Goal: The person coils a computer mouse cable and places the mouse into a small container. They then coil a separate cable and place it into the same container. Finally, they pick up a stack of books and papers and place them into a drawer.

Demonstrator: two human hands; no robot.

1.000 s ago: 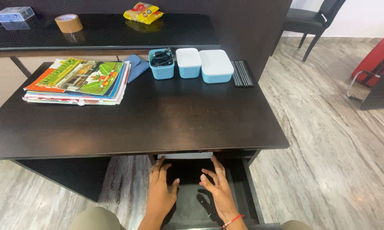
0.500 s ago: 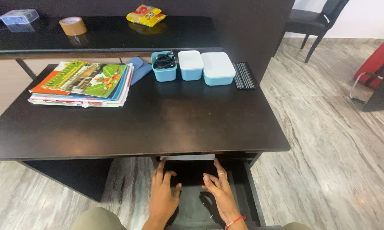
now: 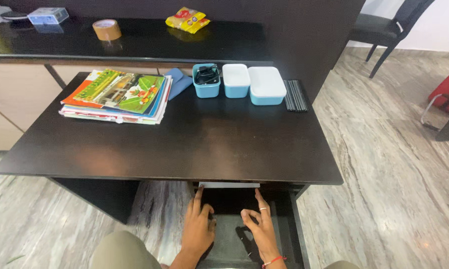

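Left hand: your left hand (image 3: 198, 230) lies palm down in the open drawer (image 3: 294, 226) under the table (image 3: 184, 144); grip released, forefinger stretched to the near left corner of the white sheet (image 3: 228, 185).
Right hand: your right hand (image 3: 259, 230) lies beside it, palm down, ring on one finger, red thread at the wrist; grip released, forefinger reaching to the sheet's right end, the other fingers loosely curled, holding nothing.
White sheet: flat and pale, at the back of the drawer, mostly hidden under the table's front edge; only a thin strip shows. You cannot tell whether it is paper or something thicker.
Drawer: dark, pulled out toward your knees, its floor bare between your hands.
Handling note: keep both forefingers level on the two ends of the strip so it comes square, not skewed; press lightly, since a thin sheet will likely buckle against the drawer floor; mind your knuckles under the table's lip.
Table top, left: a stack of colourful magazines (image 3: 117, 94), a blue cloth (image 3: 178, 82) just behind.
Table top, back: three light-blue boxes (image 3: 238, 82) in a row, two lidded white, one open with dark cables; a bundle of black rods (image 3: 296, 95) beside them.
Rear counter: tape roll (image 3: 107, 29), yellow snack packet (image 3: 187, 20).
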